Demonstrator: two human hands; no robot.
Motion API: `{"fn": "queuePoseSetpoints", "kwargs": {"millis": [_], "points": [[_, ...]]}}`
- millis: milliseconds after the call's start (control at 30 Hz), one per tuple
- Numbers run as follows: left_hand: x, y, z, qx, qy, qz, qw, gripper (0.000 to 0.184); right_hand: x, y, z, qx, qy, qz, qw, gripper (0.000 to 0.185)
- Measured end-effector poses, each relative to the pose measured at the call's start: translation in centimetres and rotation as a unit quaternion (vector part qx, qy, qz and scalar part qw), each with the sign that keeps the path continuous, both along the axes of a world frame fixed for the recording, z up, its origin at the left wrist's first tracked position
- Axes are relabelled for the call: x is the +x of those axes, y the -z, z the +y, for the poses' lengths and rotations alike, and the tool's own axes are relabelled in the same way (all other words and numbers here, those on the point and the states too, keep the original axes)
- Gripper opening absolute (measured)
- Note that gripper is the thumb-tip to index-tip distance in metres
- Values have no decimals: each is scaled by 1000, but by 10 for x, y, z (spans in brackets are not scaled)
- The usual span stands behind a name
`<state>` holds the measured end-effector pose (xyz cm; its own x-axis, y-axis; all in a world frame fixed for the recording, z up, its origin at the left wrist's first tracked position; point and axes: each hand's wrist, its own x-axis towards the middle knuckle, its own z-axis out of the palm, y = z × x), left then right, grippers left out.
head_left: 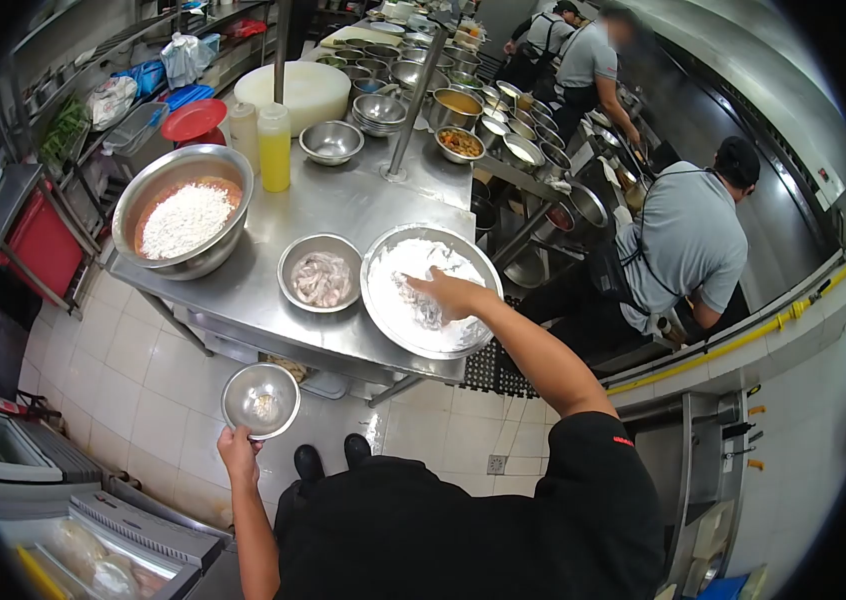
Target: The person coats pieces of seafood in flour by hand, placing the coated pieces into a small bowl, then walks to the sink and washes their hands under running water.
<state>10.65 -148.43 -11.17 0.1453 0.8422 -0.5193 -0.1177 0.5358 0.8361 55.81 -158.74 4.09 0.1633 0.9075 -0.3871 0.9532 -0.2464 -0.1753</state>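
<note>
- At the centre of the frame, near the front edge of a steel table [261, 245], a wide steel bowl [475, 340] holds white, flour-like powder [413, 258] with coated lumps.
- Over that bowl, the right hand [451, 297] has its index finger extended; I cannot tell whether the fingers beneath grip anything.
- At lower left, the left hand [239, 452] pinches the near rim of a small steel bowl [240, 395], tilted, with pale crumbs inside.
- Handling, as a judgement: the powder should be light, soft and easily spilled; the wide bowl stiff, best held by opposite rims; the small bowl light, its rim a sound hold.
- Looks: the powder is matte and clumped, the bowls shiny grey; just left, another bowl [318, 243] holds glistening, pinkish raw pieces [321, 280].
</note>
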Motion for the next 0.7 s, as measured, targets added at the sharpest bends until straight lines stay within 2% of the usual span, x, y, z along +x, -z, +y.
{"fn": "queuePoseSetpoints", "kwargs": {"millis": [33, 100, 167, 200, 267, 367, 433, 533, 567, 700], "points": [[2, -2, 1, 0, 3, -6, 1000, 6, -6, 0, 1, -24, -3, -20, 1000, 96], [2, 1, 3, 2, 12, -7, 1000, 6, -7, 3, 2, -13, -3, -32, 999, 91], [2, -2, 3, 3, 17, -9, 1000, 7, -3, 3, 4, 3, 17, -28, 999, 70], [1, -3, 3, 10, 21, -15, 1000, 7, 1, 5, 4, 2, 18, -28, 999, 70], [1, -14, 3, 16, 25, -21, 999, 8, 11, 0, 2, 66, 32, -18, 997, 49], [6, -43, 4, 51, 43, -26, 997, 9, 16, -24, -1, 98, 94, 46, 990, 47], [17, -75, 2, 95, 56, -63, 992, 9, 24, -18, -4, 127, 78, 58, 987, 46], [33, -105, 1, 113, 70, -87, 987, 11, 7, -23, -3, 96, 56, 36, 993, 55], [37, -106, 1, 115, 70, -88, 987, 11, 7, -10, 0, 58, 71, 64, 994, 59], [44, -102, 0, 114, 100, -107, 983, 12, -10, 33, -1, 89, 84, -10, 992, 62]]}}
